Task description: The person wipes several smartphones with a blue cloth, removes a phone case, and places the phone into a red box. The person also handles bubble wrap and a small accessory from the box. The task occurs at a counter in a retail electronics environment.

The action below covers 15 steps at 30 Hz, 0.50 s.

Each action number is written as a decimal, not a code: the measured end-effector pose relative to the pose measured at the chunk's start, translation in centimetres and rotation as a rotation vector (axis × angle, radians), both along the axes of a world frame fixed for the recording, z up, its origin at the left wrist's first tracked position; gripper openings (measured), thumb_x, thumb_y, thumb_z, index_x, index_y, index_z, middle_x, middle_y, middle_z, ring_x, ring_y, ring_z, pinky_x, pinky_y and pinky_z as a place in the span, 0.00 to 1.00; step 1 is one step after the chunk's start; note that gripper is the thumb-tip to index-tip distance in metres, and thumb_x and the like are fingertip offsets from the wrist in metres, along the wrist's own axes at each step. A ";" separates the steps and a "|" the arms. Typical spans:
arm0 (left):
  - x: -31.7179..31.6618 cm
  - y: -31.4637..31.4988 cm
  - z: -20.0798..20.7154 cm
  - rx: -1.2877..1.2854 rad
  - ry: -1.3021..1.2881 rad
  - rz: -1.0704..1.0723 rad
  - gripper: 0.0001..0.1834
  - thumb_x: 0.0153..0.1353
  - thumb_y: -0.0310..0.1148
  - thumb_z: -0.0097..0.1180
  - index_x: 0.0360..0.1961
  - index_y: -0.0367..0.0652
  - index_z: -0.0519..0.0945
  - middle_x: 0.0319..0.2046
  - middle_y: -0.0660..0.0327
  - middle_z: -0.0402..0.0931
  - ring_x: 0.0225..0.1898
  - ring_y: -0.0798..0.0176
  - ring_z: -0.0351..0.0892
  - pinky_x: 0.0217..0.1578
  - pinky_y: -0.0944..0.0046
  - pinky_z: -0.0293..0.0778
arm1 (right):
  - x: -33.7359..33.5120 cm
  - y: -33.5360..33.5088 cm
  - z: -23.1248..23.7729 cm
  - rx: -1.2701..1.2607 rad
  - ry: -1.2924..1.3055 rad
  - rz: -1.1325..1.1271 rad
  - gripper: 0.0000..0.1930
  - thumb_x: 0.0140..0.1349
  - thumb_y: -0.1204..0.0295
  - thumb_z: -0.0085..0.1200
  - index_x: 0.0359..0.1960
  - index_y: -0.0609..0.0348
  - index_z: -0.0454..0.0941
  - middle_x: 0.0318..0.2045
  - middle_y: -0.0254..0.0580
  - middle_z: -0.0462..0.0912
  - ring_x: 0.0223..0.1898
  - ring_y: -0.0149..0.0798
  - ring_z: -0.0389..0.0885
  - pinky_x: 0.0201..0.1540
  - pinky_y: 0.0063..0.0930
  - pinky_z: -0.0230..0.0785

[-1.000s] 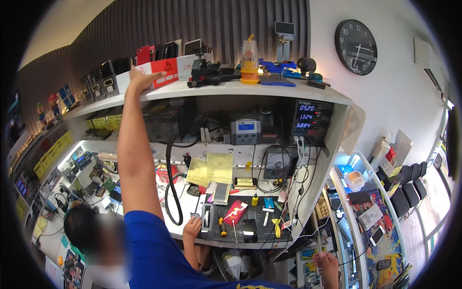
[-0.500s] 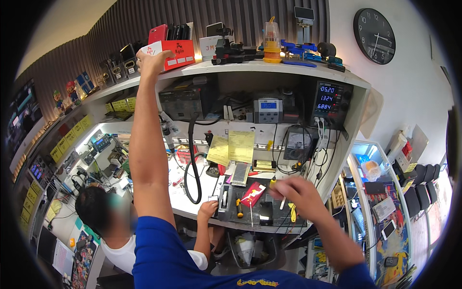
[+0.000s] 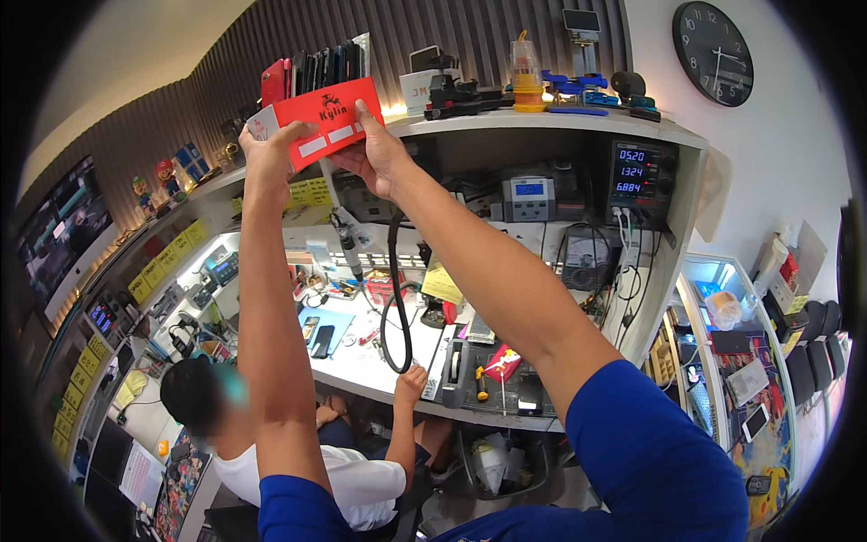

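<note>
A red cardboard box point(image 3: 332, 110) with a white end is between my two hands at the top shelf. Several phones point(image 3: 316, 74), dark ones and a red one at the left, stand upright in it, tops above its rim. My left hand point(image 3: 273, 152) grips the box's left front corner, thumb on the front. The right hand point(image 3: 384, 155) holds its right end, thumb on the front and the other fingers beneath. The box tilts, its right end higher, and hangs at the shelf's front edge; whether its back still rests there I cannot tell.
On the top shelf point(image 3: 506, 122) stand a black clamp device point(image 3: 452, 98) and an orange-and-clear container point(image 3: 526, 81). A black hose point(image 3: 394, 298) loops over the workbench below. A co-worker in a white shirt point(image 3: 339, 479) sits at lower left, one hand point(image 3: 411, 386) at the bench edge.
My right hand has risen from over the bench and taken hold of the box's right end. The box has come forward and tilted, and the whole view has shifted.
</note>
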<state>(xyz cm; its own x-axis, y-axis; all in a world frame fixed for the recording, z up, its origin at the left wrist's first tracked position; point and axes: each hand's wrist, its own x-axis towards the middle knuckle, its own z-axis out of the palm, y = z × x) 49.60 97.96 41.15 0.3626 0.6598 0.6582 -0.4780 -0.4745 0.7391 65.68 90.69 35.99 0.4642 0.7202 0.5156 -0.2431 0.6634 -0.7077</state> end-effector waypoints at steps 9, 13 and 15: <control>-8.5 -4.7 -2.4 0.040 -0.150 -0.294 0.52 0.57 0.21 0.70 0.76 0.33 0.49 0.56 0.49 0.78 0.55 0.56 0.85 0.58 0.54 0.84 | -6.8 -9.0 -0.2 0.083 -0.116 0.015 0.36 0.71 0.44 0.66 0.64 0.62 0.70 0.55 0.48 0.83 0.52 0.48 0.90 0.58 0.44 0.87; -10.4 -10.1 -5.8 0.044 -0.125 -0.448 0.41 0.56 0.21 0.69 0.68 0.36 0.62 0.55 0.50 0.78 0.57 0.56 0.84 0.60 0.53 0.83 | -8.6 -17.0 -3.1 0.016 -0.099 -0.101 0.39 0.68 0.53 0.72 0.65 0.66 0.62 0.53 0.54 0.82 0.50 0.47 0.91 0.54 0.42 0.90; -10.1 -13.9 -8.0 0.009 -0.072 -0.533 0.41 0.55 0.21 0.69 0.69 0.37 0.62 0.56 0.50 0.77 0.56 0.56 0.84 0.59 0.53 0.83 | -9.2 -22.7 -5.1 -0.004 -0.067 -0.208 0.44 0.64 0.56 0.77 0.66 0.68 0.58 0.53 0.57 0.82 0.49 0.45 0.91 0.54 0.42 0.90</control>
<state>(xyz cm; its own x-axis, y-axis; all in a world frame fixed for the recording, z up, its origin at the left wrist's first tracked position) 39.52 84.02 33.15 0.5994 0.3910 0.6985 -0.7038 -0.1584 0.6926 56.50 68.00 30.85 0.5681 0.6146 0.5473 -0.0533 0.6912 -0.7207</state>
